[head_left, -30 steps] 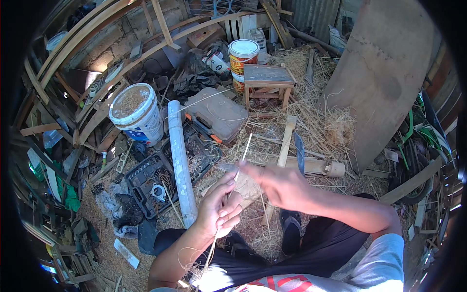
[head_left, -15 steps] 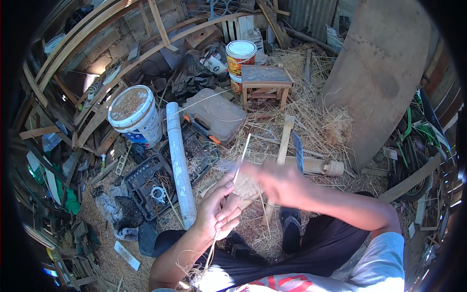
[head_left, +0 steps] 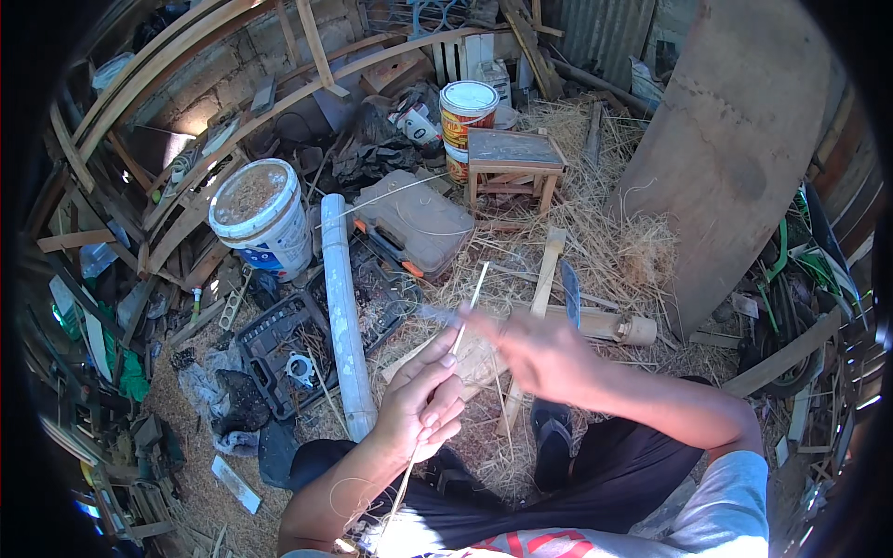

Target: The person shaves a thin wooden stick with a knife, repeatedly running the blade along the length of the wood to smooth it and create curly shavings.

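Observation:
My left hand [head_left: 420, 402] pinches a thin, pale bamboo strip [head_left: 479, 284]; its tip points up and away from me, and its tail hangs down past my left wrist. Fine curled shavings cling near that forearm. Just right of the strip, my right hand [head_left: 549, 358] is closed and smeared by motion. A blurred, bluish knife blade [head_left: 439, 315] sticks out leftward from it across the strip; the handle is hidden in the fingers. Beyond the right hand lie a larger dark blade [head_left: 570, 288], a flat wooden stick [head_left: 548, 268] and a bamboo section [head_left: 609, 325].
A whitish bamboo pole [head_left: 345, 321] lies by an open tool case [head_left: 270, 358]. Behind are a closed case [head_left: 419, 223], a white bucket [head_left: 263, 237], a small wooden stool [head_left: 516, 153] and stacked paint pails [head_left: 468, 112]. A large board [head_left: 726, 167] leans at right. Straw and shavings litter the floor.
Both hands keep hold of their things; my right hand and the knife stay blurred at the strip. The whole view has shifted slightly.

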`<state>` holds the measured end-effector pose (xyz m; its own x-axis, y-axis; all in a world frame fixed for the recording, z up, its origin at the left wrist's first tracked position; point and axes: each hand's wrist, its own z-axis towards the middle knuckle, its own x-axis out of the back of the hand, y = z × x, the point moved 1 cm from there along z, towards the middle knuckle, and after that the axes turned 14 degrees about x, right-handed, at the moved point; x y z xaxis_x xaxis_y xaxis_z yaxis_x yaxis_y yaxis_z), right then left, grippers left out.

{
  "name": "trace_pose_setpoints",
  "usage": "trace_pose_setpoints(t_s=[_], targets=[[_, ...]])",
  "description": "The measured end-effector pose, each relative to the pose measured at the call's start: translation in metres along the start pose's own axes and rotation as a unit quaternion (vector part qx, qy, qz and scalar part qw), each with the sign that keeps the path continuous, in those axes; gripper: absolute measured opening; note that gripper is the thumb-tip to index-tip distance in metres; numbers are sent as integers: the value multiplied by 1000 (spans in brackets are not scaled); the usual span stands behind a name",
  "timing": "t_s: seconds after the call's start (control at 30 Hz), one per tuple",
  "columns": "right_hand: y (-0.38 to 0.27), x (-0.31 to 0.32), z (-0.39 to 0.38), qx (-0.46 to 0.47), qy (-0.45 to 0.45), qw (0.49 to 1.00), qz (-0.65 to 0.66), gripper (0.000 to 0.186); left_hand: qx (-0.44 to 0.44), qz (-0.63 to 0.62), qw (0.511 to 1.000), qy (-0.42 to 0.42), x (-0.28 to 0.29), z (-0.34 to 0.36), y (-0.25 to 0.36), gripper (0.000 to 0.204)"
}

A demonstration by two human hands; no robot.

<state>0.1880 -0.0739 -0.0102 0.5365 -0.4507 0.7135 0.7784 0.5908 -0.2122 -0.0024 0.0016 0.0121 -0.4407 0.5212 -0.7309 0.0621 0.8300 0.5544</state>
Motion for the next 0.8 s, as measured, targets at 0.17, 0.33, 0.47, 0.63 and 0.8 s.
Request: trace_pose_setpoints(t_s=[0.17, 0.33, 0.47, 0.63, 0.8], targets=[[5, -3, -2, -14, 4, 999, 39, 72, 10, -3, 1000, -5, 1, 2, 3, 49], [7, 8, -1, -53, -8, 999, 10, 69, 28, 1, 999, 24, -3, 2, 2, 51], [61, 35, -2, -253, 66, 965, 26, 60, 21, 20, 1000, -2, -5, -1, -1, 51], [16, 8, -4, -40, 88, 991, 87, 58, 15, -6, 1000, 7, -2, 5, 3, 51], [11, 6, -2, -81, 11, 995, 65, 68, 18, -6, 1000, 10, 0, 3, 1, 49]])
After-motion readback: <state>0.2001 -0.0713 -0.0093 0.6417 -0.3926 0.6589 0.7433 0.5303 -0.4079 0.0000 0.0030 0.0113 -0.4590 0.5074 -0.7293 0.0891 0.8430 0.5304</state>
